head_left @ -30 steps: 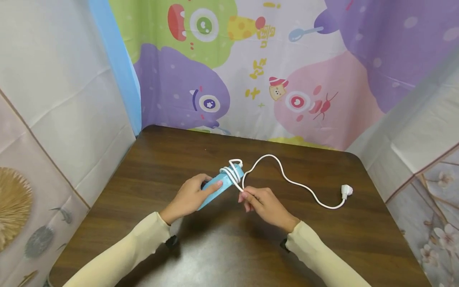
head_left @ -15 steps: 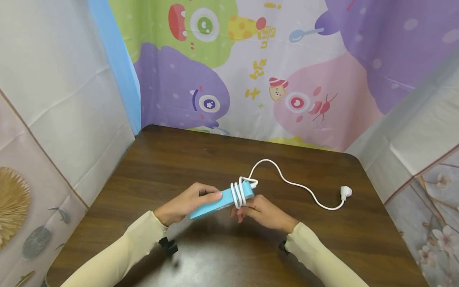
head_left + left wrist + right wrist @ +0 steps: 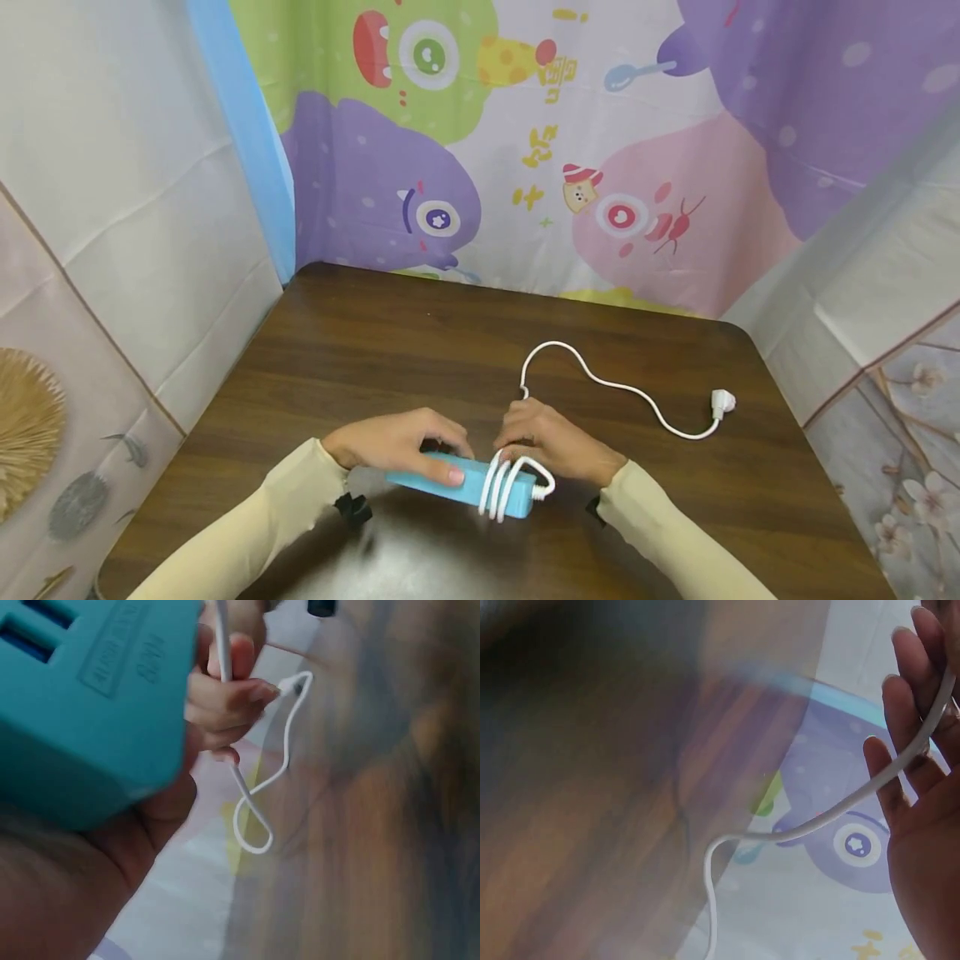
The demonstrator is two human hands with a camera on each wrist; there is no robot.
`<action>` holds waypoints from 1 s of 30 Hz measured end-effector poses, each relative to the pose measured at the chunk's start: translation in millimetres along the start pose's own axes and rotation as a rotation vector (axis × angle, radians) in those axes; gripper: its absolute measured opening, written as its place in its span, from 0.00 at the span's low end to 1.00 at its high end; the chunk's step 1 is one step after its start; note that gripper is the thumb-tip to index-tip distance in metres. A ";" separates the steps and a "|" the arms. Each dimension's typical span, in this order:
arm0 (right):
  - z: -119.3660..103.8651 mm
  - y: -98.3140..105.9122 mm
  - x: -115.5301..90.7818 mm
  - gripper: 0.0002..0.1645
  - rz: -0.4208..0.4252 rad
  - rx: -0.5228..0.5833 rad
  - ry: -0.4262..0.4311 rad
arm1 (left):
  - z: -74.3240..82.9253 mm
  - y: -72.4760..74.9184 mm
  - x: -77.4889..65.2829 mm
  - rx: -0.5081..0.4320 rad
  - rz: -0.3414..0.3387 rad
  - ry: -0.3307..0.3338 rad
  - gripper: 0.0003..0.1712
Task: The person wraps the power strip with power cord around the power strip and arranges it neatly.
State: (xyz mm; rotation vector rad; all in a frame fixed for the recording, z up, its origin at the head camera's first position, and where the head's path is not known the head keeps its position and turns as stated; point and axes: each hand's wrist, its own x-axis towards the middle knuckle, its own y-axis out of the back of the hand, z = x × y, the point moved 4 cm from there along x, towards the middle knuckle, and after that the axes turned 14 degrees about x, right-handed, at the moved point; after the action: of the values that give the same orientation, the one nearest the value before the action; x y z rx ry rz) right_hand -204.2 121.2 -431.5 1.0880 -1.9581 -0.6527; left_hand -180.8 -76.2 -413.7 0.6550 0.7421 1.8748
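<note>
L rear worktop (image 3: 322,350): free run, L hand (image 3: 401,442) to back edge.
R rear: white cord (image 3: 619,386) + plug (image 3: 722,402) in way; gap behind cord to back edge.
Mid: blue strip (image 3: 474,484) w/ cord turns fills gap betw. L hand & R hand (image 3: 555,442).
Front ctr: open betw. sleeves (image 3: 247,521); blk wrist units (image 3: 352,509) jut in ea. side.
Back: curtain (image 3: 510,242) blocks.

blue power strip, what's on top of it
Loops of white cord cross the power strip near one end; the left hand grips it, thumb resting on it. The surface under both is covered.
</note>
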 end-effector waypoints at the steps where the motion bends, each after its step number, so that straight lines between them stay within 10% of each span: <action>1: 0.5 0.4 0.0 0.05 -0.002 -0.029 -0.006 | 1.7 -1.9 1.5 0.054 -0.012 -0.012 0.12; 10: 2.8 -1.9 0.0 0.08 -0.004 -0.290 -0.106 | 4.3 -15.9 10.4 0.534 0.006 0.146 0.25; 30: -8.7 2.4 7.5 0.06 0.197 -0.441 -0.205 | -12.2 -17.7 12.1 0.801 0.187 0.540 0.35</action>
State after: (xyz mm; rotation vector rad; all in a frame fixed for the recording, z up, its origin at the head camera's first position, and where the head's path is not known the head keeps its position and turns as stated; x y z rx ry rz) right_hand -200.5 115.4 -422.0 0.5692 -1.9321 -1.0563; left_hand -183.7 -61.6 -433.4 0.7148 1.8896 1.9121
